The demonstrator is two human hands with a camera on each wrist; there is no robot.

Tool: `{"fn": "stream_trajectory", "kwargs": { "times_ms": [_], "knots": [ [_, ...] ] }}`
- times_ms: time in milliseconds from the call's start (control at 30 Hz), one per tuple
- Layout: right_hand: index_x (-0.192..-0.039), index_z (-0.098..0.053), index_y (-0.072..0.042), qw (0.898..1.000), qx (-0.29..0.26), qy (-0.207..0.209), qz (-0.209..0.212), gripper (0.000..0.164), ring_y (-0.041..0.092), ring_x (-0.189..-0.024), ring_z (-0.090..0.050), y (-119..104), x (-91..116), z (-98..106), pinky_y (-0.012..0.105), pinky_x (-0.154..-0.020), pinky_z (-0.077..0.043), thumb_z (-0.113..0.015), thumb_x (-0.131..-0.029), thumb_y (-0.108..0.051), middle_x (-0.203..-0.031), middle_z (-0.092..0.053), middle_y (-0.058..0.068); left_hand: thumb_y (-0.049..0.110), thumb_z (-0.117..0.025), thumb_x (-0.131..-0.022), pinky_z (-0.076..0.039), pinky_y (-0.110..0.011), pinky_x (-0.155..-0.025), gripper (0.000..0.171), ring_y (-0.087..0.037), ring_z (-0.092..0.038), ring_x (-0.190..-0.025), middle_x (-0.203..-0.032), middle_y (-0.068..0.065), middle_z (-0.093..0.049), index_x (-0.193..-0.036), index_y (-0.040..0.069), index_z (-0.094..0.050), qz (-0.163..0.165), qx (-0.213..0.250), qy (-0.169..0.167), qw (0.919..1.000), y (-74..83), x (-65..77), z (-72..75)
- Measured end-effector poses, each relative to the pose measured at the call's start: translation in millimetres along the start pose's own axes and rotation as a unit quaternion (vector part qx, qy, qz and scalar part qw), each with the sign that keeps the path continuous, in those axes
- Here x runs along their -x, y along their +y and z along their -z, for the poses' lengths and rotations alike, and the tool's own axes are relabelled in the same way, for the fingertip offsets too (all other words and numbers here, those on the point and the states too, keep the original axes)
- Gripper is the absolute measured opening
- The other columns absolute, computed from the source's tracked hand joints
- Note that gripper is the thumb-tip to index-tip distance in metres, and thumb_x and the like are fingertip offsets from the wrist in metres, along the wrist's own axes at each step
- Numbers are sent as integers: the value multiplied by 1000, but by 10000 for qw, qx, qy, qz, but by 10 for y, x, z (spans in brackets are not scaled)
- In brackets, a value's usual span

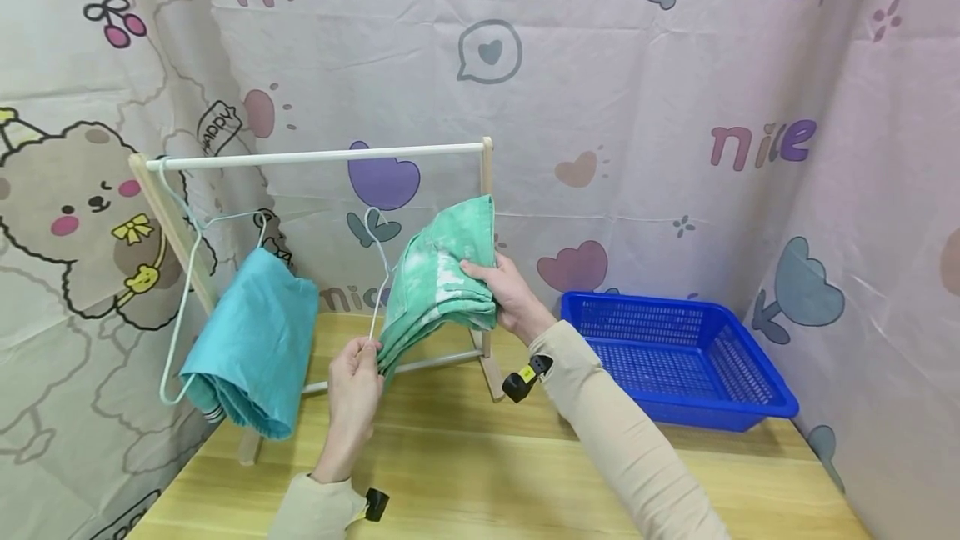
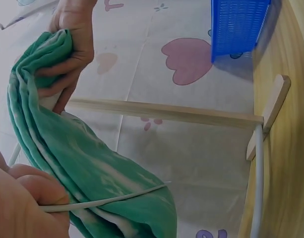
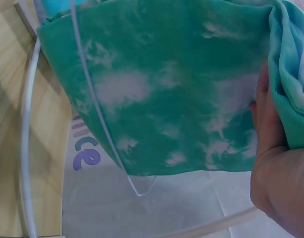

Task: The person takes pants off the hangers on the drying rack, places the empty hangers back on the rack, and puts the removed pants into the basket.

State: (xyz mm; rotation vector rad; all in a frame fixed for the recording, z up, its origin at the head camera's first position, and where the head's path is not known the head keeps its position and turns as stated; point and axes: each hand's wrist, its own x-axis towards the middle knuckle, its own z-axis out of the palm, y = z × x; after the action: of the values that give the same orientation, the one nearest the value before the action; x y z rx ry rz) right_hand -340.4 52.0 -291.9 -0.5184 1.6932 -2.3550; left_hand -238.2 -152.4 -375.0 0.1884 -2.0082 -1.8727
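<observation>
My left hand (image 1: 354, 390) pinches a pale wire hanger (image 2: 102, 202) near its lower end, fingertips at the edge of the green cloth. A folded green-and-white tie-dye garment (image 1: 431, 273) drapes across the hanger; its exact kind is hidden by the folds. At the garment's upper right, my right hand (image 1: 513, 294) grips the bunched layers, thumb on the front and fingers behind. The right wrist view shows the hanger wire crossing the cloth's face. The hanger's hook stands free, below the rack's top rod.
A rack with wooden posts and a white rod (image 1: 322, 157) stands behind the hands. On its left end hangs a turquoise garment (image 1: 255, 340) folded over another hanger (image 1: 187, 273). A blue plastic basket (image 1: 675, 415) sits at the right on the wooden table (image 1: 465, 482). Printed curtains surround the table.
</observation>
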Motion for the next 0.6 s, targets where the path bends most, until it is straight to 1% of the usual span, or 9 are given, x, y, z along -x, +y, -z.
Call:
{"fn": "stream_trajectory", "kwargs": {
  "times_ms": [167, 267, 367, 500, 600],
  "knots": [
    [-134, -48, -5, 9998, -25, -105, -176, 34, 13, -81, -68, -84, 11, 53, 26, -70, -58, -53, -101, -12, -98, -64, 4, 16, -38, -106, -26, -20, -37, 23, -6, -32, -40, -50, 9, -35, -104, 2, -56, -20, -130, 16, 9999, -33, -2, -13],
    [-134, -48, -8, 9994, -192, -129, -256, 34, 15, -82, -69, -124, 16, 62, 28, -71, -59, -54, -101, -14, -100, -65, 5, 16, -39, -105, -28, -20, -37, 22, -6, -33, -41, -51, 9, -36, -104, 2, -56, -16, -190, 49, 9998, -43, -4, -9],
    [-132, -49, -8, 9993, -226, -111, -279, 33, 15, -82, -70, -163, 21, 66, 29, -71, -59, -55, -100, -14, -99, -66, 6, 15, -39, -105, -29, -21, -39, 22, -6, -34, -42, -54, 7, -38, -105, 3, -58, -63, -368, 113, 9992, -57, -7, -2],
    [-129, -51, -6, 9997, 12, -125, -230, 30, 14, -79, -70, -218, 15, 87, 27, -69, -59, -56, -100, -14, -94, -67, 5, 17, -41, -105, -32, -23, -43, 23, -9, -37, -47, -59, 4, -42, -105, 5, -61, -187, -689, 210, 9972, -80, -23, 4],
    [-128, -51, -5, 9995, 142, -210, -199, 29, 13, -78, -70, -261, 1, 129, 26, -69, -59, -55, -100, -14, -94, -66, 5, 17, -41, -105, -33, -23, -45, 24, -9, -38, -49, -61, 3, -44, -106, 5, -62, -237, -831, 245, 9960, -86, -36, 8]
  ]
}}
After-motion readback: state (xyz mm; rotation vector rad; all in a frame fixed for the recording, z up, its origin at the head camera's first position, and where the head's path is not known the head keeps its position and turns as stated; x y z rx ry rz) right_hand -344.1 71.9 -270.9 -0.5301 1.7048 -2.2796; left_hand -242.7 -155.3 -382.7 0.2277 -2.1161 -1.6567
